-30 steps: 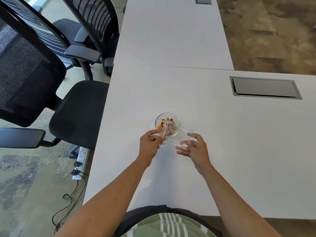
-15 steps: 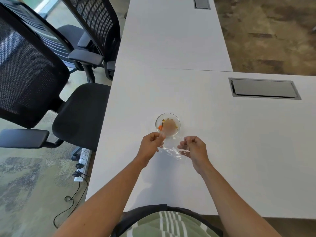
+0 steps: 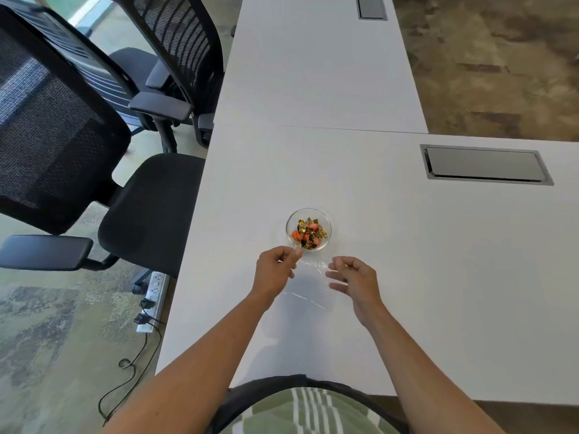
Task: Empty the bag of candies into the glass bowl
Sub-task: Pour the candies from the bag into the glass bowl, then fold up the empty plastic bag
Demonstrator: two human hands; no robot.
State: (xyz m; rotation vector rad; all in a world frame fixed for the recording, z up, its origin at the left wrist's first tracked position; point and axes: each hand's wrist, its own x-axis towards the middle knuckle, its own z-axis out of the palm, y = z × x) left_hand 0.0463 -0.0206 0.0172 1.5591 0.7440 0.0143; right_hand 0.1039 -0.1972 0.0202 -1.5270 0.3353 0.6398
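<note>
White desk [image 3: 360,308]: one glass bowl [image 3: 308,244], one bag [image 3: 308,278], two chairs [image 3: 94,170].

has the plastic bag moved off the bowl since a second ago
Yes. The clear bag has come back toward the person, off the glass bowl, and now hangs between both hands.

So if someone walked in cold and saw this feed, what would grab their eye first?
The glass bowl of bright orange and gold candies, alone on the white table. Just nearer the person, the left hand and right hand sit either side of a clear plastic bag, which looks empty. Black mesh office chairs fill the left side.
</note>
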